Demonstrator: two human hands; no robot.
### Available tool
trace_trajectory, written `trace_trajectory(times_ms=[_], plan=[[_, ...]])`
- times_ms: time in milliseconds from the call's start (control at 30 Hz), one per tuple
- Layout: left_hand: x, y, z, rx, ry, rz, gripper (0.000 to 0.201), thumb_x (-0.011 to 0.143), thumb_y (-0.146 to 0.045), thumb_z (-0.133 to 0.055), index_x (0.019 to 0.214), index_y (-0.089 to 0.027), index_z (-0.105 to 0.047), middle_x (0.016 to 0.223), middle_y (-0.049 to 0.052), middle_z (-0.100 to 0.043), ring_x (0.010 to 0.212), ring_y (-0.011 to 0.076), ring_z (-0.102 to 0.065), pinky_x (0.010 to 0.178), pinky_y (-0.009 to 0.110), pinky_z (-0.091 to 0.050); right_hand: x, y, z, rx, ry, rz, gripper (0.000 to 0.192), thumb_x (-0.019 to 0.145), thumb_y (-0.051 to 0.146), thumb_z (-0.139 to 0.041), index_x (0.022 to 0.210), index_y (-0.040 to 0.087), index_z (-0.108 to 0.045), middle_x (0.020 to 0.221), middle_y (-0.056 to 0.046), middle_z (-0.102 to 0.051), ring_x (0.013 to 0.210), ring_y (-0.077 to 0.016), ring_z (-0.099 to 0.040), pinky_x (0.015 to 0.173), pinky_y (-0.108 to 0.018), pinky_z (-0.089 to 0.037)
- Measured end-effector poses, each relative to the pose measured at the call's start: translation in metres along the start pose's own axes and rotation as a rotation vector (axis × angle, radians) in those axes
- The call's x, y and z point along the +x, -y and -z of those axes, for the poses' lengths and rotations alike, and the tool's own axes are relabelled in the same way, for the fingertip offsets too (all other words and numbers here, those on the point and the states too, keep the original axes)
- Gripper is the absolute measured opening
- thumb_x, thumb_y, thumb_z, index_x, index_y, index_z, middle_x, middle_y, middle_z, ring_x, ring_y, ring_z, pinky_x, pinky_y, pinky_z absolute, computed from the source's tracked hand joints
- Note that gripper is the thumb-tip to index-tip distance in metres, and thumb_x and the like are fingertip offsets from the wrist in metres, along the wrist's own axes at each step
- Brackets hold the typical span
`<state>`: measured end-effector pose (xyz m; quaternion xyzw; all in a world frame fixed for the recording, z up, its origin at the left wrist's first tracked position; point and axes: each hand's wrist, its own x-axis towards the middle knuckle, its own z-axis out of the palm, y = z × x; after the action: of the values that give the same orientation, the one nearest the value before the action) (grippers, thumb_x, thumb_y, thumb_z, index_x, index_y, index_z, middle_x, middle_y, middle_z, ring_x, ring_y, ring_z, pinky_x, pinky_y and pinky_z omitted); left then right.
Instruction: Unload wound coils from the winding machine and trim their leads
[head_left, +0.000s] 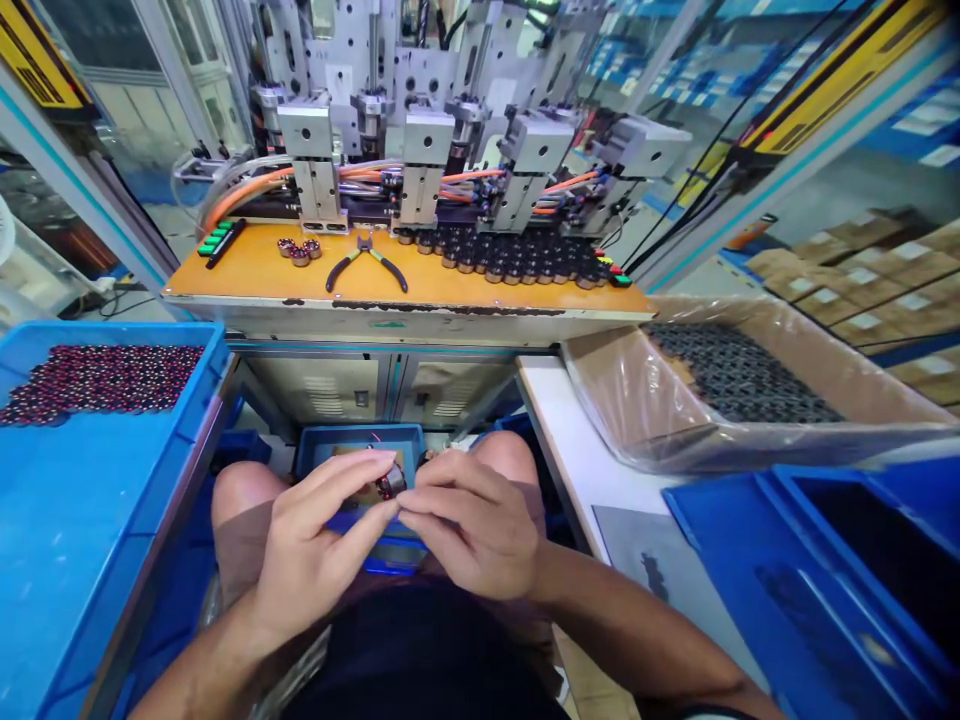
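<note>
Above my lap, my left hand pinches a small motor stator between thumb and fingers. The stator has a grey metal rim and dark, red-marked windings on its left face. My right hand is closed, its thumb and forefinger pressed together at the stator's right edge. Whatever those right fingertips grip is hidden. The two thumb tips nearly meet just below the stator. Beneath the hands, a blue bin sits between my knees, partly covered by them.
An orange-topped bench ahead carries cutting pliers, a few stators and rows of black-topped parts under a machine. At left stands a blue tray of stators; at right, a plastic-lined carton of dark parts.
</note>
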<state>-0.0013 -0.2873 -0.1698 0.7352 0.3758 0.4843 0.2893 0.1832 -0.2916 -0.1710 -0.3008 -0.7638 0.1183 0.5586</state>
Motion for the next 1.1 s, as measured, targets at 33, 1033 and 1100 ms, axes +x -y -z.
trace_trajectory(times_ms=[33,1033,1100], plan=[[0.001,0.000,0.001,-0.027,0.003,0.023,0.044,0.076,-0.008,-0.076,0.115,-0.027,-0.073,0.113,0.005,-0.076,0.100,0.0202,-0.071,0.089,0.030,-0.059,0.002,0.000,-0.001,0.033,-0.010,-0.029,0.012,0.089,0.012,-0.063,0.098,0.017,-0.068,0.081,-0.005,-0.065,0.070,-0.0132,-0.063,0.064,-0.026,-0.054],[0.007,-0.008,0.023,0.196,0.106,-0.019,0.030,0.079,-0.007,-0.073,0.105,-0.022,-0.069,0.110,0.007,-0.076,0.101,0.0191,-0.072,0.089,0.027,-0.058,0.067,-0.027,0.023,-0.297,0.648,0.466,0.032,0.097,0.014,-0.040,0.078,0.014,-0.066,0.077,-0.008,-0.063,0.065,-0.0171,-0.049,0.056,-0.032,-0.037],[0.006,-0.004,0.024,0.154,0.103,-0.016,0.032,0.079,-0.006,-0.073,0.107,-0.022,-0.069,0.111,0.007,-0.075,0.102,0.0178,-0.072,0.089,0.026,-0.058,0.064,-0.025,0.022,-0.063,0.729,0.092,0.029,0.097,0.016,-0.043,0.076,0.014,-0.064,0.075,-0.005,-0.061,0.068,-0.0140,-0.051,0.060,-0.028,-0.040]])
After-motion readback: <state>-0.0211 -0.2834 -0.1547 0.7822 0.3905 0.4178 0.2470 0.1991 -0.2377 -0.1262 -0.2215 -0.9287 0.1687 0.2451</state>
